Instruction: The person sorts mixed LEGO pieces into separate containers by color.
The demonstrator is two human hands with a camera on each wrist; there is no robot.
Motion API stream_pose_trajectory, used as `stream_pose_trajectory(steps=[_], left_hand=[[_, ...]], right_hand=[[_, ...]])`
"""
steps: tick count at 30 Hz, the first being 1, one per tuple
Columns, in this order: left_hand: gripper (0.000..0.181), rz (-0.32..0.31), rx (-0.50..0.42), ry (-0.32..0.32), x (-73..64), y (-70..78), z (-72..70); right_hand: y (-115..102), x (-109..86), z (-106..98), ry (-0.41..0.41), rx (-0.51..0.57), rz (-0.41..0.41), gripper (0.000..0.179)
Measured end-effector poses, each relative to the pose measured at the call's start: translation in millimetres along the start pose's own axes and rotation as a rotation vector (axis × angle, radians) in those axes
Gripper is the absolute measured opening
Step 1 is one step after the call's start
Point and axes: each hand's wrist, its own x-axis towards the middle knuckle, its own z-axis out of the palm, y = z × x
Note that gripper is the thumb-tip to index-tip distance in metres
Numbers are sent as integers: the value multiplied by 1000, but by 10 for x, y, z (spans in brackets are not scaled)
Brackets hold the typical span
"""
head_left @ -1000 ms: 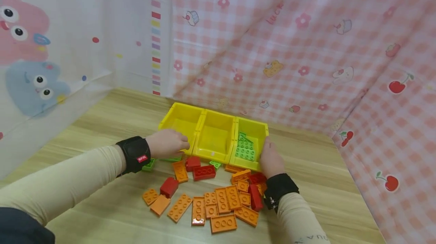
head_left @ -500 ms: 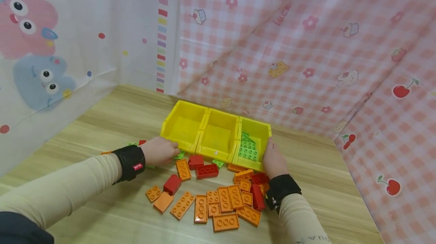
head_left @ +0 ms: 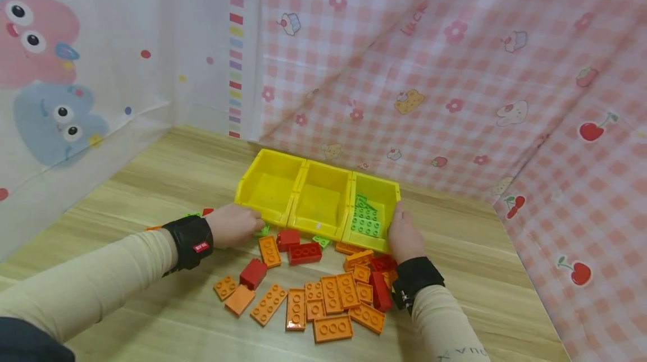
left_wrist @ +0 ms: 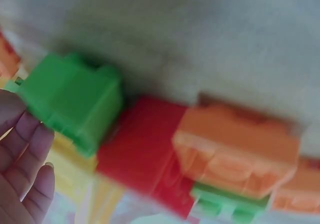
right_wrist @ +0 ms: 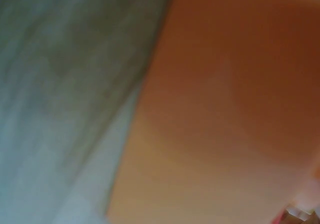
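In the head view, my left hand [head_left: 235,225] is at the front left corner of a row of three joined yellow bins [head_left: 292,221]. Its curled fingers pinch a green toy brick [left_wrist: 75,101], seen large in the left wrist view beside a red brick [left_wrist: 145,149] and an orange brick [left_wrist: 235,151]. My right hand [head_left: 406,237] holds the right end wall of the bin row, fingertips at the rim. Green bricks [head_left: 365,223] lie in the right bin. The other two bins show bare floors. A blurred orange-tan surface fills much of the right wrist view.
Loose orange bricks [head_left: 332,328] and red bricks [head_left: 305,253] are spread over the wood-grain table [head_left: 177,322] in front of the bins. More pieces show behind my left wrist. A pink checked cloth [head_left: 429,70] hangs close behind the bins.
My left hand has drawn back from over the left bin's front edge, leftward and toward me, to the green brick. My right hand stays at the bin's right end.
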Motion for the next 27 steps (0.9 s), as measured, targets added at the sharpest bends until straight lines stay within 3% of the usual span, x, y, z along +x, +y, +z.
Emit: stream_pose_trajectory(steps=[7,12,19,27], left_hand=[[8,36,38,29,136,59,-316],[9,96,58,64,389,176,-606],[7,224,114,139,1027,436,-832],[12,262,145,161,1905,534,-694]], right_hand=[[16,-9,-24,19,-6,-8,48],[-1,-8,-20,17,17,13,48],[71,-18,-31,-9,35,71,49],[23,18,-59,-27,0,64,53]])
